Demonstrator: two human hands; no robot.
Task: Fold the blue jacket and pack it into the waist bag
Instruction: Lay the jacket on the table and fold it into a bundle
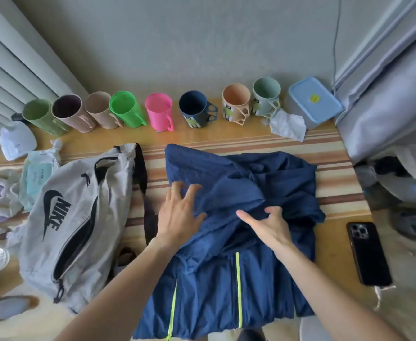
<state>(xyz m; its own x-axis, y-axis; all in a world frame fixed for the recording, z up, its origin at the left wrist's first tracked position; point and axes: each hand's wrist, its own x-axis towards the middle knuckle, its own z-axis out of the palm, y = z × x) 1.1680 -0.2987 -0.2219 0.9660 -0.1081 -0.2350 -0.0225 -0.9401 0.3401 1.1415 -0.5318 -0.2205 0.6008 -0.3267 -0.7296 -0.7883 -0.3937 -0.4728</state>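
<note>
step in hand: folding the upper part of the blue jacket [226, 279]. the waist bag [79, 217] lies just left of the jacket, and its zip appears open. advised: pin the cloth flat, draw the fold square, press out trapped air. left hand [180, 212]: fingers spread, tips pressing the jacket's left part. right hand [268, 225]: fingers curled, gripping a fold at the jacket's middle.

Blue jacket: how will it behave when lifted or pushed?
Likely floppy: the blue jacket lies creased and bunched where the left hand and right hand touch it. Probably light, as the fabric looks thin. Pushed, it would likely bunch up rather than slide whole across the striped mat.
</note>
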